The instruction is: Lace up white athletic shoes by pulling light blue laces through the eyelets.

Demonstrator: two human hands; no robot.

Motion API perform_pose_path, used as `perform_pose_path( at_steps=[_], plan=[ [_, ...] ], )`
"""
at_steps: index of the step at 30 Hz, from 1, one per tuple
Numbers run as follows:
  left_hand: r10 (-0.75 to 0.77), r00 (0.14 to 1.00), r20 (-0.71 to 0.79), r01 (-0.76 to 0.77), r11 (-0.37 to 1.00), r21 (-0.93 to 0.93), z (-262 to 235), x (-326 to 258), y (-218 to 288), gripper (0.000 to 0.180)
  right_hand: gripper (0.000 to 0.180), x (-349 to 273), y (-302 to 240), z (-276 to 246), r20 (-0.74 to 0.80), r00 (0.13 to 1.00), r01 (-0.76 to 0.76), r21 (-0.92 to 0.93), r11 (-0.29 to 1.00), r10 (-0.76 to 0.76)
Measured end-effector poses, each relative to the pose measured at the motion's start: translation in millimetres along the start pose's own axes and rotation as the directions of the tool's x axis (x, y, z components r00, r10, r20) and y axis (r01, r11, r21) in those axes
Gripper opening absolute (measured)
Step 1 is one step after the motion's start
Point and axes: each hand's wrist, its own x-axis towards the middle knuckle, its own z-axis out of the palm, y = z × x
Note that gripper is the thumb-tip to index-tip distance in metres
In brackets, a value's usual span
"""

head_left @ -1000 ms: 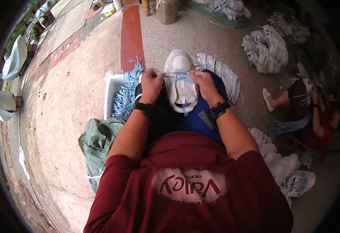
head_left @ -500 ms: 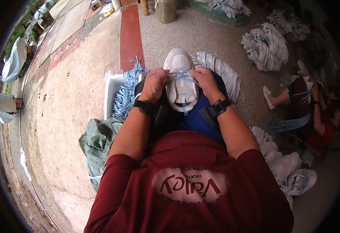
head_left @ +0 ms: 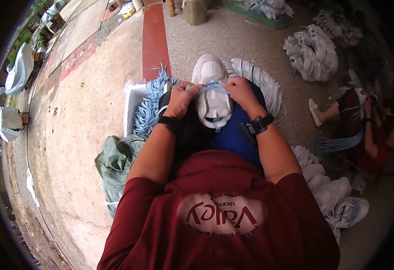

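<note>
Plainly, in the head view, a white shoe [head_left: 213, 102] was between the person's two hands, just above the lap, its toe pointing away from the body and its heel opening toward it. What bore the shoe from below was hidden. A pale blue lace [head_left: 214, 85] crossed over the front of the shoe.

The left hand [head_left: 182, 98] was at the shoe's left edge, thumb and fingers pinched narrowly on the lace. The right hand [head_left: 243, 93] was at the shoe's right edge, fingers curled in; it seemed to grip the lace's other side, though the fingertips were too hidden to tell for sure. A dark band [head_left: 171, 122] circled the left wrist, and a dark watch-like device [head_left: 261, 124] the right.

Left of the shoe stood a white box [head_left: 129, 112] filled with loose blue laces [head_left: 147, 112]; a green bag [head_left: 116, 157] lay nearer the body, also left of the shoe. Just right of the shoe ran a row of white shoes [head_left: 263, 85], and farther right was a heap of shoes [head_left: 313, 54]. Well to the shoe's right sat another person [head_left: 376, 146], in dark red.
</note>
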Motion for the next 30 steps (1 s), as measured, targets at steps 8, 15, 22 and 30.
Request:
perform_pose_path(
  at_steps=[8, 15, 22, 30],
  plan=[
    [0.033, 0.999, 0.031, -0.041, 0.954, 0.297, 2, 0, -2, 0.022, 0.010, -18, -2, -21, -0.015, 0.948, -0.176, 0.807, 0.563, 0.318],
    [0.209, 0.970, 0.124, -0.243, 0.842, 0.482, 2, 1, -10, 0.019, 0.018, -59, -6, -113, -0.373, 0.842, 0.222, 0.898, 0.380, 0.389],
    [0.385, 0.919, 0.086, -0.258, 0.419, 0.870, 19, -27, 11, 0.027, 0.020, -66, 32, -115, -0.281, 0.887, 0.133, 0.916, 0.378, 0.368],
    [0.506, 0.862, 0.037, -0.306, 0.459, 0.834, -63, -76, 33, 0.014, 0.018, -61, 65, -122, -0.188, 0.814, -0.092, 0.892, 0.442, 0.550]
  ],
)
